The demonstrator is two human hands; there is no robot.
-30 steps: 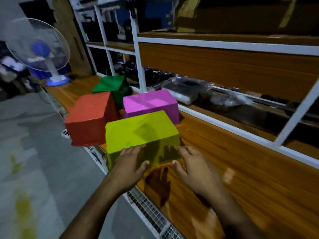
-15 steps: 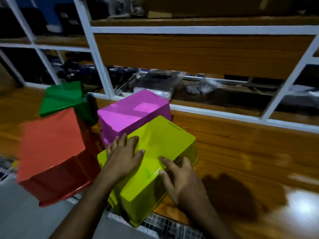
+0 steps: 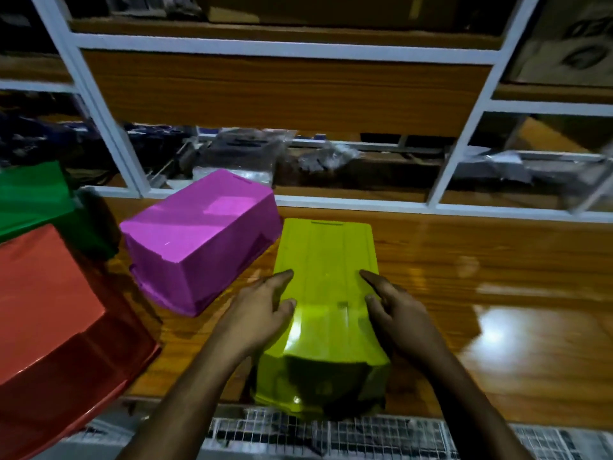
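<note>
At the left edge of the wooden counter [image 3: 481, 260], a red bin [image 3: 49, 310] juts over the front, with a green bin [image 3: 33, 194] behind it. A magenta bin [image 3: 199, 234] lies upside down near the back edge. The left hand [image 3: 262, 313] presses flat against the left side of the upturned yellow-green bin [image 3: 326, 260], fingers straight. That bin sits mid-counter, just beside the magenta one, its near end overhanging the front edge. The right hand [image 3: 401, 313] presses its right side, fingers likewise extended.
</note>
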